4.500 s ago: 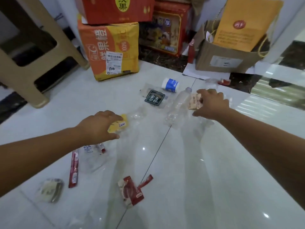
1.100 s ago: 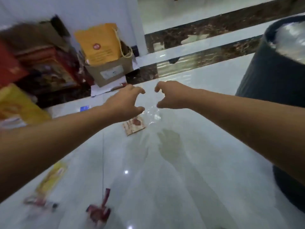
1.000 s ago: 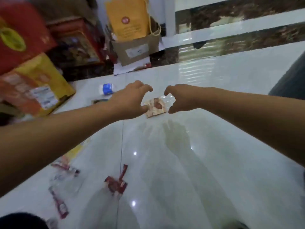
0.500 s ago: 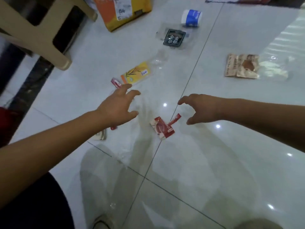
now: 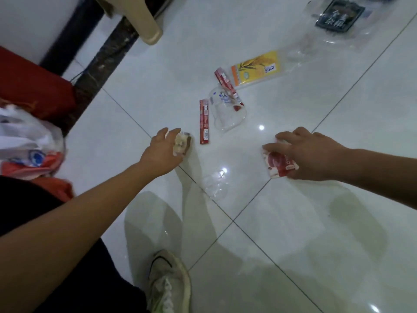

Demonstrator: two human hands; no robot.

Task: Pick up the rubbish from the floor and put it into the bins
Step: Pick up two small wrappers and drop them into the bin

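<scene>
The shiny white tile floor (image 5: 316, 233) fills most of the view. At the far left is a big red soft thing (image 5: 33, 91), and in front of it is a crumpled white plastic bag (image 5: 24, 136). A tan plastic stool leg (image 5: 147, 28) stands at the top. A dirty white shoe (image 5: 169, 283) is at the bottom, by the left arm. More rubbish lies past the hands: a dark packet in clear plastic (image 5: 339, 15) at the top right, a flat yellow packet (image 5: 257, 68), a see-through wrapper (image 5: 226, 116), and two thin red stick packets. One red stick (image 5: 228, 86) lies across the see-through wrapper, and the other red stick (image 5: 204, 122) is just beside it.

A small pale crumpled wrapper (image 5: 182, 143) sits between the fingers and thumb of the left hand (image 5: 161, 152), which pinch it low by the floor. A red and white wrapper (image 5: 278, 163) is under the curled fingers of the right hand (image 5: 316, 154), which grips it.

Both arms reach forward and down, with the backs of the hands facing up
</scene>
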